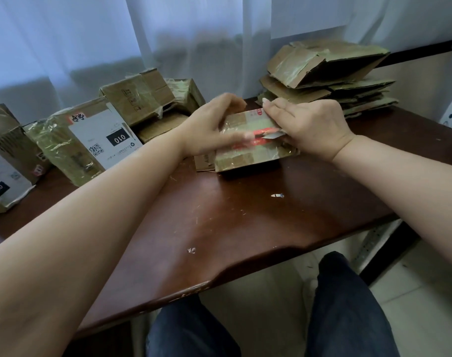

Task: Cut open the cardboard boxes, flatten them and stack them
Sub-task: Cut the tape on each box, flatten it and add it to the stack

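I count five unflattened boxes [105, 130], one box in my hands [248, 148], one flattened stack [330, 76].

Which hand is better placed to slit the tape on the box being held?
Right, probably. The right hand seems to hold a small blade on the taped box, while the left hand steadies its left end. Both grips look set.

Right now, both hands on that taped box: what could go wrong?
1. The right hand seems to hold a blade-like tip at the red tape, and the left hand's fingertips rest close by; a slip could nick them.
2. The taped box rests tilted on the table; it may shift under pressure.
3. The flattened stack sits uneven and could slide when added to.
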The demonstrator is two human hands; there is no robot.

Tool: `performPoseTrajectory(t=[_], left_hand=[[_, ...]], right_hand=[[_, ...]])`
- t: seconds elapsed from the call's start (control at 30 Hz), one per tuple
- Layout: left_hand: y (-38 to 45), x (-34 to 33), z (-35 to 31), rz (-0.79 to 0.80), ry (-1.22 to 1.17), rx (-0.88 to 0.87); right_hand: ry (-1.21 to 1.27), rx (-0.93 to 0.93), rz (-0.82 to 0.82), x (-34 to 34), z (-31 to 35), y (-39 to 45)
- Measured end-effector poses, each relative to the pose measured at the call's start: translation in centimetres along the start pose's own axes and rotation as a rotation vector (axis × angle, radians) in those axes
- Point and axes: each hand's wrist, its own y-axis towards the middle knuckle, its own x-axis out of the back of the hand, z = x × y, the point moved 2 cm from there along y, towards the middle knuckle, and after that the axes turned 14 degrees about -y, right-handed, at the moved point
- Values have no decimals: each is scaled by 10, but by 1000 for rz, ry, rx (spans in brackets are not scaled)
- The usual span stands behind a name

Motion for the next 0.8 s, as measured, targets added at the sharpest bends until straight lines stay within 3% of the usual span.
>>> performPoseTrajectory(t=[0.1,0.23,0.33,0.4,0.5,0.63,0.7,0.8], left_hand=[[-13,-4,-2,-36,132,-118],[-31,-12,-16,-152,343,-113],[-45,-24,-29,-96,460,-212],[-54,-28,-37,-77,432,-205],[-57,-15,-41,-103,208,-47],[-47,-1,-36,-193,48,128],[-44,-3,-35,-231,64,122],[-41,-13,-39,-242,166,51]], right_hand=[[43,38,-13,8,1,-4],[14,84,3,23,4,-8],[93,112,26,43,11,-14],[188,59,83,53,17,-18],[311,-126,169,61,17,-16],[368,-356,126,90,12,-3],[383,-370,106,100,19,-6],[528,-245,286,95,38,-21]])
